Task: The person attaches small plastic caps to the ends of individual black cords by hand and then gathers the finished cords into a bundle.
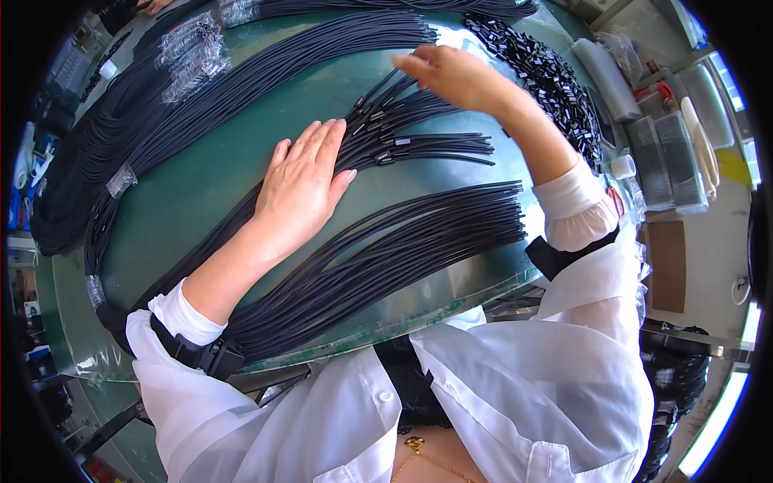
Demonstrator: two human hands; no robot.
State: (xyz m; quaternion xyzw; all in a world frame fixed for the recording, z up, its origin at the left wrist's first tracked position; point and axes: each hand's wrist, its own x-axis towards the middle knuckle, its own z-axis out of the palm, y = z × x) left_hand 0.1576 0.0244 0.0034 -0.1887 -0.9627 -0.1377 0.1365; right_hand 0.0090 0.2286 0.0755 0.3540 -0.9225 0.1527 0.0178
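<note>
My left hand lies flat on a bundle of thin black cables, its fingers stretched out together and its thumb apart. Just beyond its fingertips the cables fan out, and several small black sleeves sit on them a little back from their ends. My right hand hovers over the far side of this fan with its fingers drawn together. Its fingertips are blurred close to the cable ends; what they pinch, if anything, does not show clearly. Nearer to me lies a second bunch of black cables, with its ends to the right.
A long bundle of black cables crosses the back of the green table, with clear wrap on it. Loose small black pieces are heaped at the back right. Clear plastic boxes stand beyond the right edge.
</note>
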